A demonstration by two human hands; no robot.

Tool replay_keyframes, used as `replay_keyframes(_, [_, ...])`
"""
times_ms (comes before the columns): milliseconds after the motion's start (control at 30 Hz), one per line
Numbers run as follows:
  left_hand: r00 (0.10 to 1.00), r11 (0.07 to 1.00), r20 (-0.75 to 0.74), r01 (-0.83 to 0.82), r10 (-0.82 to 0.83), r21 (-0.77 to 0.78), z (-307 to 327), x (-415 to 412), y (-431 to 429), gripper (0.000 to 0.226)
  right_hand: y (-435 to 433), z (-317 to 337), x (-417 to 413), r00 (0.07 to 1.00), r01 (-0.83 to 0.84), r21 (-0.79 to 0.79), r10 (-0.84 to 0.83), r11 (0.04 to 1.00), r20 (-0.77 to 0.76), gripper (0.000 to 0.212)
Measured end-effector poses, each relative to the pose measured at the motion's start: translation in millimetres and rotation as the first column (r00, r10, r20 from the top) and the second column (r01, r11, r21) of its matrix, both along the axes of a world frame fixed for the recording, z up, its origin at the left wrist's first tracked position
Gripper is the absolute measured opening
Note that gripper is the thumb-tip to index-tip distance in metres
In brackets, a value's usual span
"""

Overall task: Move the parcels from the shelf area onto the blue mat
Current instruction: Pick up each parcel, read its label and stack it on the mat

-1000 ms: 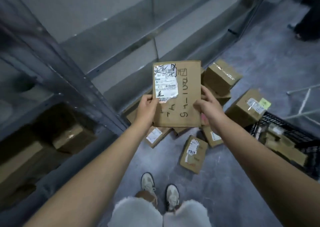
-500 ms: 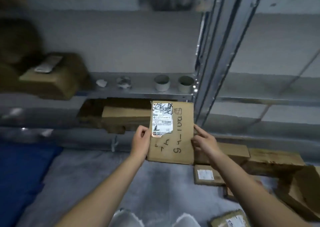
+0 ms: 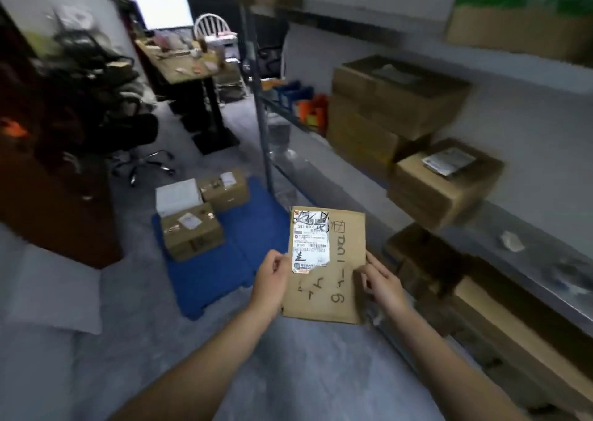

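Both hands, the left hand (image 3: 272, 273) and right hand (image 3: 382, 281), pinch the flat brown cardboard parcel (image 3: 325, 265) by its sides, and the blue floor mat (image 3: 244, 250) lies ahead to the left.

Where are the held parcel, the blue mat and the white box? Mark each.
held parcel (image 3: 338, 281), head view, bare cardboard face.
blue mat (image 3: 224, 276), head view, bare middle.
white box (image 3: 178, 195), head view, top face.

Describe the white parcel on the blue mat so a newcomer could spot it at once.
Start at the blue floor mat lying left of the grey metal shelving post. Three parcels cluster on its far end, and the plain white box sits at the cluster's left. Its two neighbours, the brown cardboard boxes, carry small labels; it alone is white.
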State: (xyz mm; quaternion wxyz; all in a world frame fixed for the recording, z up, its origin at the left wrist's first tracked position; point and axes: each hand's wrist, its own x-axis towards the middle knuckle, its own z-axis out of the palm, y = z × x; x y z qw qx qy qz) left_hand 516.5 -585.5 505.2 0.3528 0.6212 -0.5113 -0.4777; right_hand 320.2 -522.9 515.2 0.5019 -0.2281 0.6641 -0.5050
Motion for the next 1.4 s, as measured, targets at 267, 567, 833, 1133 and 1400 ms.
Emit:
replay_keyframes(267, [0.986,0.986,0.018,-0.164,0.164,0.017,-11.9,92.5,-110.9,0.019,-171.0,-6.5,81.6,0.955,-0.289,-0.009,0.288,0.957,-0.076,0.044])
replay_keyframes(567, [0.971,0.968,0.082,-0.232,0.225,0.095,-50.6,96.1,-283.9,0.022,-372.3,-48.5,83.8,0.914,-0.38,0.055,0.384,0.923,-0.132,0.03])
replay_keyframes(833, [0.934,0.914,0.047,-0.356,0.354,0.195,-78.1,103.4,-432.2,0.012,-549.0,-85.2,92.0,0.857,-0.479,0.132,0.495,0.868,-0.142,0.03])
replay_keyframes(1133, [0.939,0.917,0.031,-0.342,0.343,0.205,-180.3,142.4,-577.3,0.017,-693.2,-179.8,141.9,0.907,-0.393,0.192,0.413,0.899,-0.078,0.016])
replay_keyframes(1400, [0.938,0.917,0.098,-0.345,0.332,0.198,-337.9,182.0,-680.7,0.042,-794.1,-337.2,181.9,0.902,-0.374,0.369,0.427,0.851,-0.07,0.025])
